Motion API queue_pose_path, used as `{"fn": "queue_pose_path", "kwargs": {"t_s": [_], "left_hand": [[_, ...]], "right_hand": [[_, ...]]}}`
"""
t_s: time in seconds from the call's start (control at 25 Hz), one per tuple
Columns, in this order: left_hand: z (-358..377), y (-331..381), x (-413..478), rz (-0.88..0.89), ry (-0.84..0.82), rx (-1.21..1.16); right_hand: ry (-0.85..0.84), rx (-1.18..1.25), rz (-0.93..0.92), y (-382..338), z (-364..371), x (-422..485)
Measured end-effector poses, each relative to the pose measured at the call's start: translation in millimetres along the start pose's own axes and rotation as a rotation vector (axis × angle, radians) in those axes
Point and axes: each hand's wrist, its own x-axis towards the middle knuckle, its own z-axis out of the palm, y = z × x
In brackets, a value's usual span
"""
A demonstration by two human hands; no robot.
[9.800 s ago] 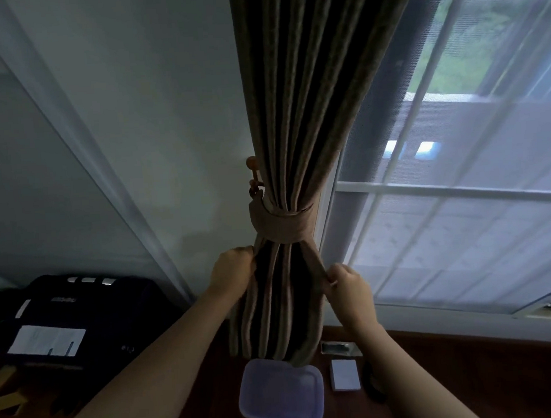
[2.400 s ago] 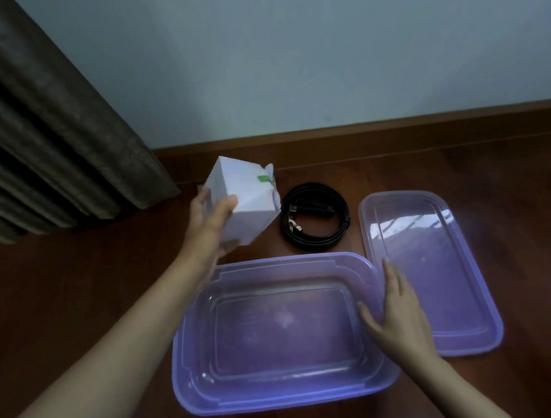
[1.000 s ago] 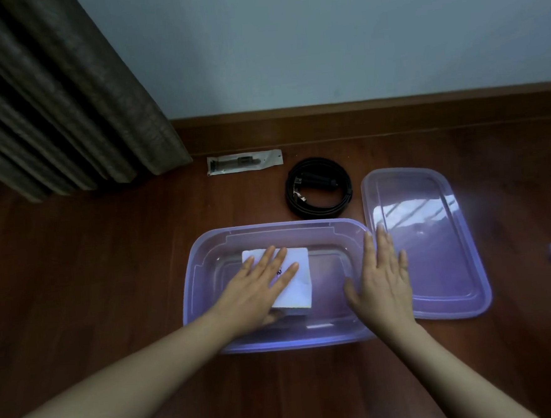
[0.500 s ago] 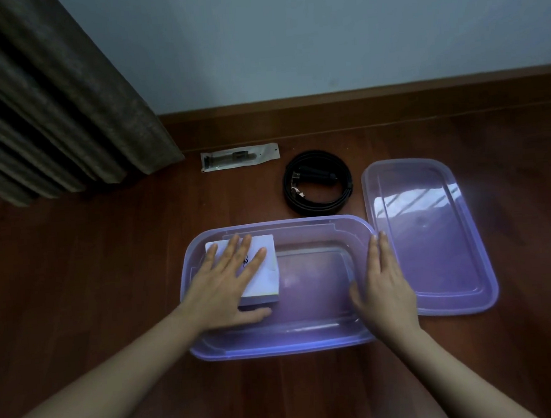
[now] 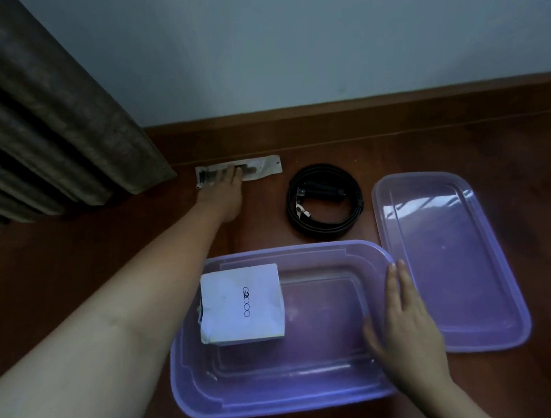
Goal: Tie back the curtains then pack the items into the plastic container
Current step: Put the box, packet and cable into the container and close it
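Observation:
The purple plastic container [image 5: 313, 392] sits on the wooden floor in front of me. A white box [image 5: 241, 304] lies inside it at the left. My left hand [image 5: 222, 193] reaches far forward, its fingers flat on a clear packet [image 5: 261, 168] near the baseboard. My right hand [image 5: 406, 327] rests flat against the container's right wall. A coiled black cable [image 5: 324, 202] lies behind the container. The brown curtain [image 5: 42, 111] hangs at the left.
The container's purple lid [image 5: 450, 255] lies on the floor to the right, touching the container. A wooden baseboard [image 5: 359, 118] runs along the pale wall behind the items. The curtain's hem ends just left of the packet.
My left hand has left the white box in the container and stretched forward onto the packet. My right hand has stayed on the container's right side.

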Motion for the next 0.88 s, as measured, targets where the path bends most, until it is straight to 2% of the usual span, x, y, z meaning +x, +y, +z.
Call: {"fn": "queue_pose_path", "kwargs": {"t_s": [0.04, 0.2, 0.4, 0.48, 0.56, 0.64, 0.72, 0.8, 0.88], "left_hand": [[4.6, -2.3, 6.4, -0.019, -0.003, 0.042], [8.4, -9.3, 14.6, 0.041, 0.168, 0.206], [12.1, -21.4, -6.0, 0.011, 0.213, -0.043], [11.0, -22.5, -21.4, 0.047, 0.282, -0.075], [6.8, -20.6, -45.5, 0.110, 0.386, -0.246], [-0.8, -15.4, -82.1, 0.225, 0.496, -0.435], [-5.9, -8.0, -131.0, 0.432, 0.550, -0.519], [1.4, 0.0, -178.7, 0.656, 0.567, -0.415], [21.5, 4.2, -214.8, 0.820, 0.611, -0.188]], "right_hand": [[0.000, 0.002, 0.001, 0.3, -0.1, -0.3], [-0.007, -0.008, -0.016, 0.5, -0.7, -0.3], [0.010, -0.031, -0.030, -1.1, -3.1, -1.6], [0.008, -0.030, -0.027, -2.1, -4.2, -1.2], [-0.011, -0.017, -0.019, -2.7, -3.8, -3.2], [-0.013, 0.007, -0.020, -2.9, -5.5, -4.7], [-0.008, 0.027, -0.012, -3.8, -8.1, -4.8], [-0.022, 0.050, 0.004, -5.8, -10.5, -2.8], [-0.038, 0.064, 0.013, -7.0, -12.1, -2.0]]}}
